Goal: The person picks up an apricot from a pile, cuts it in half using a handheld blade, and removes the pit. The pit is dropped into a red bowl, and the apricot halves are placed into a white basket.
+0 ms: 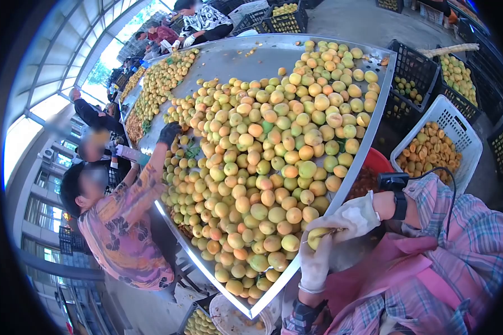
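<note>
A yellow-green apricot (316, 238) is held between my two gloved hands, just over the near edge of a metal table (366, 151). My left hand (315, 267), in a white glove, is closed around its lower side. From the right, my right hand (355, 218), in a stained white glove, pinches at its upper side; part of its grip is hidden. A heap of apricots (251, 162), yellow, green and orange, covers the table beside my hands.
Across the corner, a person in a patterned shirt (131, 223) reaches a dark-gloved hand (169, 134) into the heap. To the right are a white crate (469, 131) of apricot halves, a red tub (378, 161) and black crates (413, 70). A white bucket (221, 312) stands below the corner.
</note>
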A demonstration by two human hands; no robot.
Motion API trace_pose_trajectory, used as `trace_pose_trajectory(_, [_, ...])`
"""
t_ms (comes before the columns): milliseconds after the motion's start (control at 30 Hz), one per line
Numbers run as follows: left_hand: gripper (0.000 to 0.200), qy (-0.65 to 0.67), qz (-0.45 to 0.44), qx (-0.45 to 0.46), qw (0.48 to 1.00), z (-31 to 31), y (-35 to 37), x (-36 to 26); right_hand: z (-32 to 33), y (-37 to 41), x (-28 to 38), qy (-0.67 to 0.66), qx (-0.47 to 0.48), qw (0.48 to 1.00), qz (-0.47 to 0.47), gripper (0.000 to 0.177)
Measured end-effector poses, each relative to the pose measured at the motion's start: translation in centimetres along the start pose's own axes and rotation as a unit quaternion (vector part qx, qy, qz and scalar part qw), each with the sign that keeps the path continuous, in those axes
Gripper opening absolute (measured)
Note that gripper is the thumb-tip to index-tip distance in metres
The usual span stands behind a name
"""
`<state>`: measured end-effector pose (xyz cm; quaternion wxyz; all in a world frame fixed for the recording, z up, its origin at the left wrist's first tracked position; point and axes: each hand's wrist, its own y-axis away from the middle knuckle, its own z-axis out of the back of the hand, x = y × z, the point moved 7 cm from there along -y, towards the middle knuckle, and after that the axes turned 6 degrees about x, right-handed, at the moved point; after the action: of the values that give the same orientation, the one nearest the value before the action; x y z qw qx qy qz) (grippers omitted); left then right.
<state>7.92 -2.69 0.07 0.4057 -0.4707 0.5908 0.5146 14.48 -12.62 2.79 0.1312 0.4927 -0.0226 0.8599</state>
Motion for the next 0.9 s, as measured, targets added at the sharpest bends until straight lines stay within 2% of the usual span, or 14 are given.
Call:
trace_pose_trajectory(100, [0.036, -0.004, 0.044, 0.024, 0.999, 0.3, 0.0, 0.1, 0.1, -0.1, -0.2, 0.006, -0.002, 1.000, 0.005, 0.055])
trace_pose_trajectory(167, [0.036, 0.009, 0.073, 0.032, 0.997, 0.1, 0.2, 0.4, -0.5, -0.4, -1.2, 0.030, 0.039, 0.998, -0.025, 0.058])
trace_pose_trajectory(300, [0.041, -0.011, 0.017, -0.032, 0.999, 0.5, -0.1, 0.0, -0.6, -0.6, -1.4, 0.004, -0.017, 1.000, -0.016, 0.052])
trace_pose_trajectory(367, [0.042, 0.001, -0.085, -0.061, 0.994, 0.5, 0.0, -1.4, 0.4, -0.5, -0.7, 0.006, -0.060, 0.996, -0.071, 0.052])
trace_pose_trajectory(433, [0.043, -0.012, -0.085, -0.096, 0.992, 0.9, 0.1, -0.9, -0.1, -0.7, -0.7, 0.006, -0.085, 0.994, -0.065, 0.052])
trace_pose_trajectory(500, [0.041, 0.018, -0.073, -0.170, 0.983, 1.2, 0.4, -0.5, 0.0, -0.6, -0.4, 0.046, -0.139, 0.986, -0.075, 0.054])
trace_pose_trajectory(533, [0.026, 0.003, -0.079, -0.191, 0.978, 1.1, 0.4, -0.2, -0.1, -0.7, -0.5, 0.052, -0.122, 0.985, -0.106, 0.063])
trace_pose_trajectory(567, [0.026, 0.005, -0.074, -0.193, 0.978, 1.4, 0.1, 0.4, -0.2, -0.8, -0.7, 0.049, -0.118, 0.986, -0.109, 0.063])
trace_pose_trajectory(633, [0.020, -0.077, -0.091, -0.176, 0.977, 1.9, 0.0, 0.8, -0.2, -0.7, -0.7, 0.079, -0.153, 0.980, -0.102, 0.064])
trace_pose_trajectory(667, [0.015, -0.135, -0.127, -0.185, 0.965, 1.7, 0.0, -0.1, -0.3, -0.7, -0.7, 0.083, -0.163, 0.979, -0.094, 0.065])
trace_pose_trajectory(700, [0.024, -0.123, -0.084, -0.184, 0.972, 2.1, 0.1, 0.5, -0.4, -0.7, -0.7, 0.083, -0.182, 0.977, -0.080, 0.063])
trace_pose_trajectory(833, [0.031, -0.140, -0.058, -0.140, 0.979, 2.0, -0.1, 0.7, -0.6, -0.6, -1.1, 0.112, -0.179, 0.975, -0.075, 0.058])
trace_pose_trajectory(900, [0.016, -0.191, -0.138, -0.148, 0.961, 1.4, -0.2, -0.3, -0.2, -0.5, -0.9, 0.131, -0.164, 0.975, -0.078, 0.057])
